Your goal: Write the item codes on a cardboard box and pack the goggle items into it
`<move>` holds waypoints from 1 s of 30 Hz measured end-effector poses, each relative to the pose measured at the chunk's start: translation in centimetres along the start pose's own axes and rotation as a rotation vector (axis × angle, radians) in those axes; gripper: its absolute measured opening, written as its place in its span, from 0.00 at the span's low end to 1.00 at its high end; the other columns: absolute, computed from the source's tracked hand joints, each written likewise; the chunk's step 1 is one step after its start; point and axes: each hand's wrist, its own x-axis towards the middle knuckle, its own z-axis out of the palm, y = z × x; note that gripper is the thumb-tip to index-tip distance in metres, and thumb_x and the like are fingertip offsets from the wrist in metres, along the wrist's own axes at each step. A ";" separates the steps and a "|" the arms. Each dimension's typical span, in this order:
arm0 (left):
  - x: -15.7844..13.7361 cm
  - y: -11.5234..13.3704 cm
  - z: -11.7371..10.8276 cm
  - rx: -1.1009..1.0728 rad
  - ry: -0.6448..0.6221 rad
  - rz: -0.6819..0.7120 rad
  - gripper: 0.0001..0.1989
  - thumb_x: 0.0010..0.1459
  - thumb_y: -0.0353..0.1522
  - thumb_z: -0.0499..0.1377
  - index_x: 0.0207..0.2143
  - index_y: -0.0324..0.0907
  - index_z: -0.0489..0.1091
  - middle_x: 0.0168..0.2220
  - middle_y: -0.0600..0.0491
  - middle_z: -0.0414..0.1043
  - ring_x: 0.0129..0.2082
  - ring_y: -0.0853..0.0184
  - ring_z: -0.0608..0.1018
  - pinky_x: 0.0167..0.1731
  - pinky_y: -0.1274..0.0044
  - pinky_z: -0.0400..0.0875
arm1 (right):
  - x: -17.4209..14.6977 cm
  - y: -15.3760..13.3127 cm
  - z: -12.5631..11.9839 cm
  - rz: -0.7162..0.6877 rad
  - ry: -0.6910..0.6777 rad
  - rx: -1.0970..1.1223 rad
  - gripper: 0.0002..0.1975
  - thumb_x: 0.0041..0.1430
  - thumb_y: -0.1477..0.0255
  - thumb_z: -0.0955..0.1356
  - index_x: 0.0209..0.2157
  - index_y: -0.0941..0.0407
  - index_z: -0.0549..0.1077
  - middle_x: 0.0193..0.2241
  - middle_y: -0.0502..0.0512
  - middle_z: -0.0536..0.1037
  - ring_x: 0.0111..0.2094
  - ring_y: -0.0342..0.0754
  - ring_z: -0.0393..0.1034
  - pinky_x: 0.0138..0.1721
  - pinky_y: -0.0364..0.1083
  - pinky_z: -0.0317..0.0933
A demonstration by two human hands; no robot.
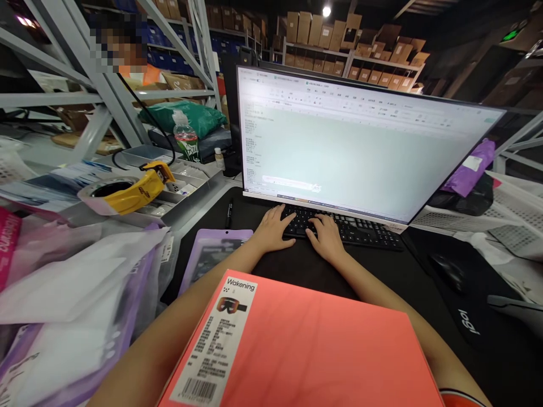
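Note:
My left hand (pixel 274 229) rests on the left end of a black keyboard (pixel 360 230), fingers spread over the keys and thumb out to the side. On the middle keys lies my right hand (pixel 326 236), its fingers apart and holding nothing. Behind the keyboard stands a monitor (pixel 339 147) showing a document with a column of text at its left. Between my forearms, close to me, is a coral-red box (pixel 322 345) with a white label picturing goggles and a barcode. A purple-edged pouch (pixel 212 254) lies partly behind my left forearm.
A black pen (pixel 229 213) lies left of the keyboard. Yellow tape dispenser (pixel 136 189), drink bottle (pixel 185 135) and plastic packages (pixel 85 282) crowd the left side. On the right are a mouse (pixel 447 272) and white baskets (pixel 513 209). Beyond the metal rack, a person (pixel 146 75) is partly visible.

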 end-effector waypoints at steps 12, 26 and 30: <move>0.5 0.6 -0.3 0.027 -0.003 -0.051 0.37 0.56 0.51 0.65 0.65 0.48 0.68 0.72 0.37 0.46 0.72 0.41 0.51 0.70 0.53 0.44 | -0.3 0.1 0.6 0.018 0.018 0.014 0.20 0.70 0.63 0.63 0.54 0.60 0.75 0.56 0.65 0.71 0.58 0.60 0.63 0.59 0.59 0.59; 0.3 0.3 0.1 0.082 -0.027 0.200 0.29 0.65 0.40 0.61 0.65 0.39 0.66 0.70 0.39 0.55 0.69 0.51 0.60 0.68 0.59 0.56 | -0.4 0.8 0.4 0.015 0.053 0.081 0.19 0.63 0.73 0.60 0.50 0.59 0.76 0.52 0.63 0.74 0.54 0.58 0.66 0.56 0.57 0.60; 0.4 0.5 -0.2 0.076 -0.047 0.237 0.26 0.65 0.38 0.61 0.63 0.39 0.67 0.66 0.42 0.62 0.65 0.54 0.66 0.66 0.61 0.60 | -0.6 0.8 0.5 0.008 0.081 0.056 0.21 0.60 0.74 0.62 0.52 0.60 0.75 0.54 0.64 0.73 0.56 0.58 0.65 0.58 0.57 0.60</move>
